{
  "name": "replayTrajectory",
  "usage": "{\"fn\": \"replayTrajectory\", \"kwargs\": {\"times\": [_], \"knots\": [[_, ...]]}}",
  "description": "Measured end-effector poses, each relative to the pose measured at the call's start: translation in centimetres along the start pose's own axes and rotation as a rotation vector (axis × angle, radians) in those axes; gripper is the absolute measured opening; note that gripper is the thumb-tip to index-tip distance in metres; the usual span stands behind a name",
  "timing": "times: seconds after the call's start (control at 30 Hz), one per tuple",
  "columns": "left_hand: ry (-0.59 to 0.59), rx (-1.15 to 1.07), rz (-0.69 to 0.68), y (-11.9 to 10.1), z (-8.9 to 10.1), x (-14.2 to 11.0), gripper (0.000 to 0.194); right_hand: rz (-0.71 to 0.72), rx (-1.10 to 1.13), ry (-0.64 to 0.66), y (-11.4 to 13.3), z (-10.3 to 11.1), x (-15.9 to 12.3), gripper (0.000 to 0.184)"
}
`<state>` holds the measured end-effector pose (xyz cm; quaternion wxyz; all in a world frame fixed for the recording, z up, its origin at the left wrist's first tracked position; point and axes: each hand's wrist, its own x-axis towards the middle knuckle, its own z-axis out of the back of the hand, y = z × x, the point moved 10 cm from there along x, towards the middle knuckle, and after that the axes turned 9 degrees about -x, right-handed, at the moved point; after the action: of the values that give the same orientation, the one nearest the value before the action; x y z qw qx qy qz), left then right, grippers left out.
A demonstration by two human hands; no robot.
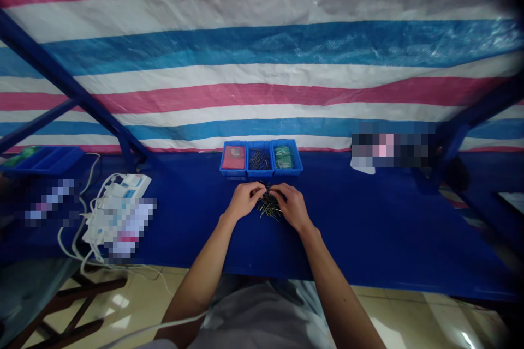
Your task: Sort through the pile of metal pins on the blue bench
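Both my hands meet over a small heap of thin dark metal pins (pixel 269 208) lying on the blue table (pixel 368 229). My left hand (pixel 244 199) has its fingers curled in a pinch at the heap's top left. My right hand (pixel 291 205) is curled on the heap's right side, fingertips touching the pins. What exactly each pinch holds is too small to make out. Just behind the hands stand three small blue bins in a row: a left bin (pixel 233 157) with a red item, a middle bin (pixel 259 158) with dark pins, and a right bin (pixel 286 157) with greenish parts.
A white power strip with tangled white cables (pixel 118 196) lies at the left. A blue tray (pixel 45 159) sits far left. Blue frame bars (pixel 73 90) slant up at left and right. A striped tarp (pixel 262 54) hangs behind. The table's front edge is near my body.
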<state>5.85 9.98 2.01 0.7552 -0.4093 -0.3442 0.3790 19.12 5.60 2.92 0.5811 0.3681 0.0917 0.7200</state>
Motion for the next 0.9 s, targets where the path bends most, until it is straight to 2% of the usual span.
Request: {"fn": "replayTrajectory", "kwargs": {"times": [0.27,0.7,0.9], "knots": [[0.001,0.009,0.025,0.08,0.01,-0.01,0.031,-0.002,-0.022,0.008,-0.03,-0.17,-0.02,0.024],[0.002,-0.004,0.0,0.0,-0.06,-0.04,0.026,-0.018,-0.068,0.028,0.04,-0.13,0.0,0.034],[-0.003,-0.011,-0.011,-0.23,0.03,-0.07,0.025,-0.012,0.002,0.008,0.2,0.22,-0.02,0.027]]}}
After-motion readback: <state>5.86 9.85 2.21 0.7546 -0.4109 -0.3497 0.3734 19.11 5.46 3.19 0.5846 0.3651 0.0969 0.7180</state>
